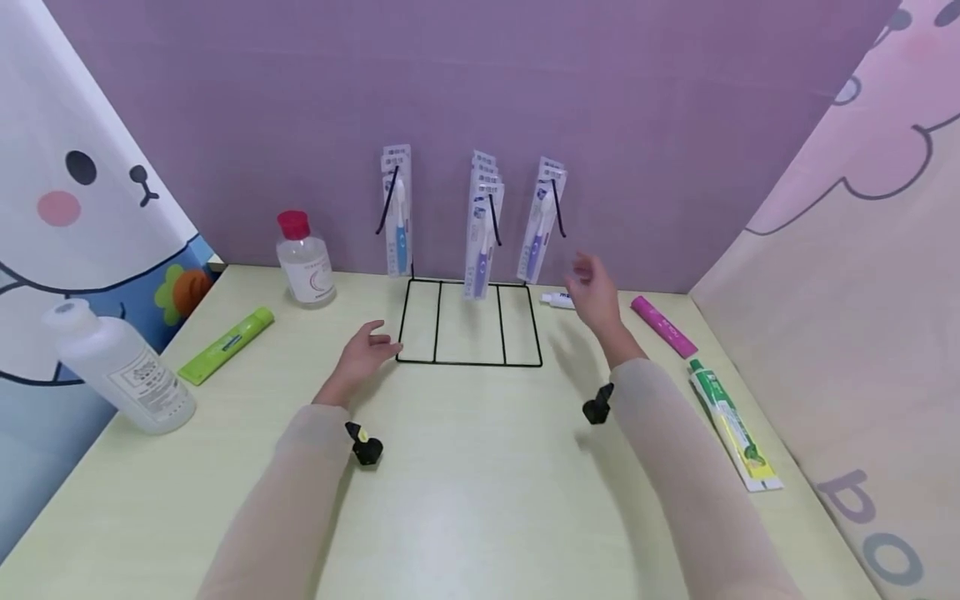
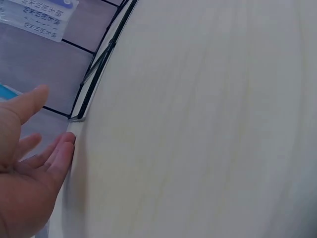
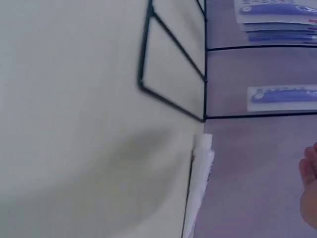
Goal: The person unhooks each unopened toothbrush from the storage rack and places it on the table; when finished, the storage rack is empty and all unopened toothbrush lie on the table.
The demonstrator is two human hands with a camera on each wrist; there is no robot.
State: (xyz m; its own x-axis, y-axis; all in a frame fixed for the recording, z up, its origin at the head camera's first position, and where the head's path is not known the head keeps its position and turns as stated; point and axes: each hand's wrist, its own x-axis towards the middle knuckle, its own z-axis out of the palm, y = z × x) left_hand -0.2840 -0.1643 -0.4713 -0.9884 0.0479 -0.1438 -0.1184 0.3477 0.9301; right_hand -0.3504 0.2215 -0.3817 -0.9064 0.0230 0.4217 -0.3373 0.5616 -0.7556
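Observation:
A black wire rack (image 1: 468, 364) stands against the back cloth, its base flat on the table. Packaged toothbrushes hang from its hooks: a blue one in front on the left (image 1: 400, 225), several packs in the middle (image 1: 480, 242) and purple ones on the right (image 1: 536, 225). Beside the base's front left corner is my left hand (image 1: 363, 358), fingers spread and holding nothing; whether a fingertip touches the wire, I cannot tell. My right hand (image 1: 592, 296) is raised to the right of the hanging packs, fingers loosely bent, nothing in it. Only part of that hand (image 3: 309, 193) shows in the right wrist view.
A small white tube (image 1: 558, 300) lies behind my right hand. Farther right are a magenta tube (image 1: 664, 327) and a green-and-yellow toothpaste tube (image 1: 733, 425). On the left are a red-capped bottle (image 1: 309, 271), a green tube (image 1: 227, 345) and a large white bottle (image 1: 123, 367).

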